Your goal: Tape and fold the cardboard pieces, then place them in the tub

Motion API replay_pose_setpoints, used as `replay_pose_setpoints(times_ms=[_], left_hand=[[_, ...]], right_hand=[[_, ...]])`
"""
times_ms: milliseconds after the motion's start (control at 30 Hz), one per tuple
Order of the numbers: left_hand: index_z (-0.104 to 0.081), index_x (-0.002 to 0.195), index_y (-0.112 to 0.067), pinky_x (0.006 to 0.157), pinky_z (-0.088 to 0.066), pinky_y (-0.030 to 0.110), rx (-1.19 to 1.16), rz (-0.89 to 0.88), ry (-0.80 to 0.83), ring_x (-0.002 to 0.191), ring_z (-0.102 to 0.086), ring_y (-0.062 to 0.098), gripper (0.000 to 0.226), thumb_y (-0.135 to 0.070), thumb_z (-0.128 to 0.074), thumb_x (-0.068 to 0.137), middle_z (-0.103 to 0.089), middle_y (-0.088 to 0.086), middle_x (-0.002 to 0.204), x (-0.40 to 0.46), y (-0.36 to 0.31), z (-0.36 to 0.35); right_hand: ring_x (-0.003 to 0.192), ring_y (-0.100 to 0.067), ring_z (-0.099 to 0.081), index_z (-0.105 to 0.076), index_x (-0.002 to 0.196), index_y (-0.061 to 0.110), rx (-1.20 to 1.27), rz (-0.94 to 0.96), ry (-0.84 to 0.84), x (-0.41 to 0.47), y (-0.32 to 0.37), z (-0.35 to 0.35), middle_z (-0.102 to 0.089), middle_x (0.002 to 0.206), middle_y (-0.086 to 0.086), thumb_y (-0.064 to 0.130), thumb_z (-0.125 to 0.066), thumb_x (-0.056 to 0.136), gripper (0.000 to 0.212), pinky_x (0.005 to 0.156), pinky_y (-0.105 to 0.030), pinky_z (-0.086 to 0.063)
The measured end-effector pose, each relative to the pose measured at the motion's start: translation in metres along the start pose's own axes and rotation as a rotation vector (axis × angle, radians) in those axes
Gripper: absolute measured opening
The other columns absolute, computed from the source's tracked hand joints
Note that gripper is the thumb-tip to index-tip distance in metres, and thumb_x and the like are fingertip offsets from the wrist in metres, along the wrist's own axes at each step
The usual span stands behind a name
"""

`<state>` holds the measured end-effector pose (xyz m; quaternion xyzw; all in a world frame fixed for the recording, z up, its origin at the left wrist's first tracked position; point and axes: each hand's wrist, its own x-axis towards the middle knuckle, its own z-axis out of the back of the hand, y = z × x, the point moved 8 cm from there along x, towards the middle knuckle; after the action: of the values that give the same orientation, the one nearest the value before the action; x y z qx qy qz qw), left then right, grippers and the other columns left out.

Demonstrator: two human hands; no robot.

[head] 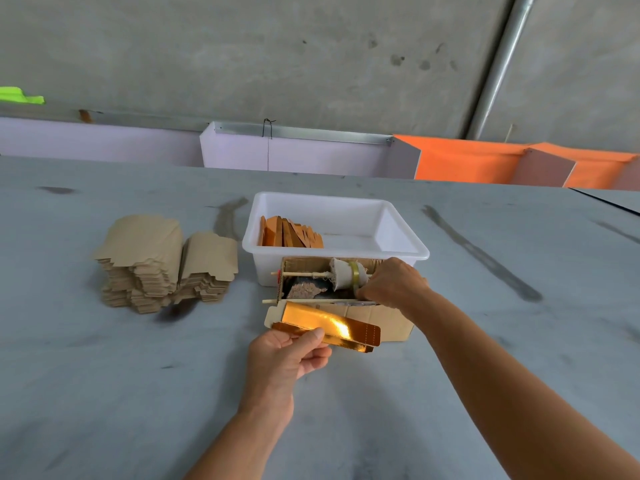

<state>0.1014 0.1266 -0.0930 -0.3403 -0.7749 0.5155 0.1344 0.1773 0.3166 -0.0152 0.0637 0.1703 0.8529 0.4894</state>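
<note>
Currently, check each item below before you proceed.

Left hand [289, 353]: your thumb and curled fingers pinch the near edge of the partly folded gold-foil cardboard piece [327, 325], held above the table just in front of the dispenser.

Right hand [393, 284]: your fingertips are curled at the yellowish tape roll [354, 277]; you appear to be pinching the tape end, though the tape itself is too thin to confirm.

Brown cardboard dispenser box [388, 320]: light and homemade; a hard pull may drag or tip it.

Tape risk: a slack strip may fold onto itself or land crooked on the foil.

Fold risk: a one-edge pinch may let the flap spring open.

White plastic tub [391, 252]: touching the dispenser's far side, holding finished orange-gold pieces [291, 233].

Stack of flat brown cardboard blanks [166, 263]: well left, untouched.
</note>
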Motion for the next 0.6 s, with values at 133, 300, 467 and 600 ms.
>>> replay_pose_setpoints(times_ms=[133, 300, 467, 600], left_hand=[[-0.068, 0.079, 0.002, 0.054, -0.055, 0.026, 0.007, 0.004, 0.003, 0.062, -0.069, 0.027, 0.009, -0.003, -0.073, 0.074, -0.070, 0.020, 0.069, -0.0007, 0.0007, -0.0004], [-0.067, 0.082, 0.003, 0.055, -0.055, 0.027, 0.026, 0.008, -0.004, 0.062, -0.069, 0.027, 0.011, -0.003, -0.073, 0.074, -0.070, 0.019, 0.070, -0.0007, 0.0023, 0.0004], [-0.067, 0.081, 0.003, 0.054, -0.055, 0.026, 0.036, 0.014, -0.003, 0.061, -0.069, 0.026, 0.011, -0.003, -0.073, 0.074, -0.070, 0.018, 0.068, -0.0003, 0.0033, 0.0002], [-0.067, 0.081, 0.002, 0.053, -0.054, 0.026, 0.045, 0.020, -0.014, 0.061, -0.069, 0.026, 0.010, -0.003, -0.073, 0.075, -0.070, 0.018, 0.069, -0.0004, 0.0046, 0.0007]], right_hand=[[0.083, -0.015, -0.053, -0.047, 0.073, 0.021, 0.035, -0.043, -0.036, 0.0003, -0.0030, 0.0011, -0.053, 0.074, 0.004, 0.035, -0.070, 0.079, 0.027, 0.070, -0.029, -0.036], [0.089, -0.016, -0.055, -0.056, 0.094, 0.017, 0.055, -0.054, -0.049, -0.0003, -0.0013, 0.0009, -0.058, 0.084, 0.001, 0.037, -0.069, 0.078, 0.029, 0.075, -0.031, -0.032], [0.087, -0.015, -0.054, -0.056, 0.094, 0.017, 0.096, -0.056, -0.062, -0.0021, -0.0040, 0.0015, -0.058, 0.083, 0.001, 0.033, -0.070, 0.079, 0.026, 0.075, -0.030, -0.033], [0.087, -0.014, -0.055, -0.056, 0.094, 0.018, 0.123, -0.063, -0.059, -0.0035, -0.0041, 0.0014, -0.061, 0.088, 0.000, 0.032, -0.072, 0.079, 0.027, 0.074, -0.030, -0.032]])
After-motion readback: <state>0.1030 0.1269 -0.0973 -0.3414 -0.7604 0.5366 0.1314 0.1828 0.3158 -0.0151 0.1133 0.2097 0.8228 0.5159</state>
